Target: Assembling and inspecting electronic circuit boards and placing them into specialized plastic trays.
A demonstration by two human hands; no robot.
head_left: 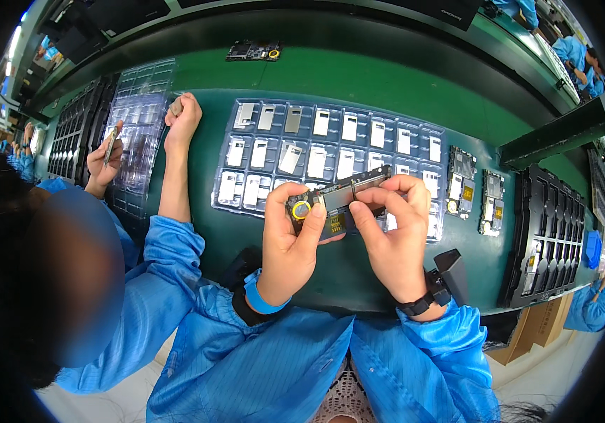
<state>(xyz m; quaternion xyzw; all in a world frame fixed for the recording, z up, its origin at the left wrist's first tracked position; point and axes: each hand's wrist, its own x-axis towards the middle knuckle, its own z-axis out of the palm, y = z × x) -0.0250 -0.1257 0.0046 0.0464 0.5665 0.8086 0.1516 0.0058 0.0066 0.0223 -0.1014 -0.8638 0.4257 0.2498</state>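
Observation:
A dark circuit board [336,199] with silver metal covers, a yellow-ringed round part and a gold-coloured patch is held up over the near edge of a clear plastic tray. My left hand [287,243] grips its left end, thumb on the face beside the yellow ring. On the board's right part, my right hand [400,243] has its thumb and fingers closed, the thumb pressing near a silver cover. Beneath and beyond lies the clear tray [219,190], its compartments holding small silver metal shield plates [290,156]. My hands and the board hide some near compartments.
Two circuit boards [462,182] lie right of the clear tray, before a black slotted tray [548,243]. Another board [253,51] rests at the far side. On my left, a co-worker's raised fist [183,116] is near stacked clear trays [140,102]; their other hand holds a thin piece.

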